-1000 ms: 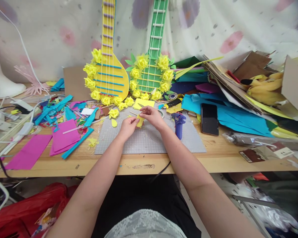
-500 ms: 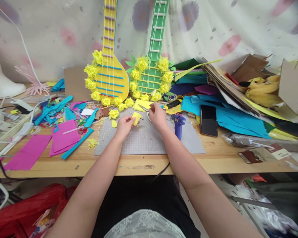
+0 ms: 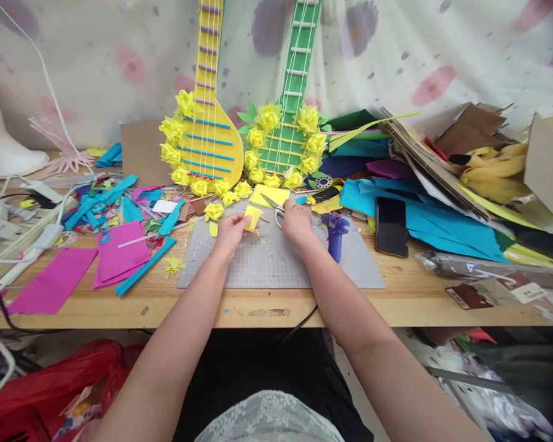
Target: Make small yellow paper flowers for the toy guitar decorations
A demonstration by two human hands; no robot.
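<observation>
Between the fingertips and thumb of my left hand (image 3: pixel 231 234) is a small folded piece of yellow paper (image 3: pixel 252 218), held above the grey cutting mat (image 3: pixel 258 270). My right hand (image 3: pixel 297 222) is closed at the handles of a pair of scissors (image 3: pixel 279 215). Their blades point up and left over a yellow paper sheet (image 3: pixel 268 195); my fingertips are partly hidden. A blue glue gun (image 3: pixel 335 236) stands on the mat to the right of my right hand. A loose yellow paper flower (image 3: pixel 213 212) lies beyond my left hand.
A yellow paper guitar (image 3: pixel 212 147) and a green one (image 3: pixel 283 144), both trimmed with yellow flowers, lean at the back. Paper scraps and pink sheets (image 3: pixel 122 252) lie left. A phone (image 3: pixel 391 227), blue paper (image 3: pixel 447 224) and piled cardboard (image 3: pixel 415 147) are on the right.
The view has shifted slightly, moving the scene a little to the right. My right hand has come slightly nearer to me at the scissors. My left hand still holds the yellow paper.
</observation>
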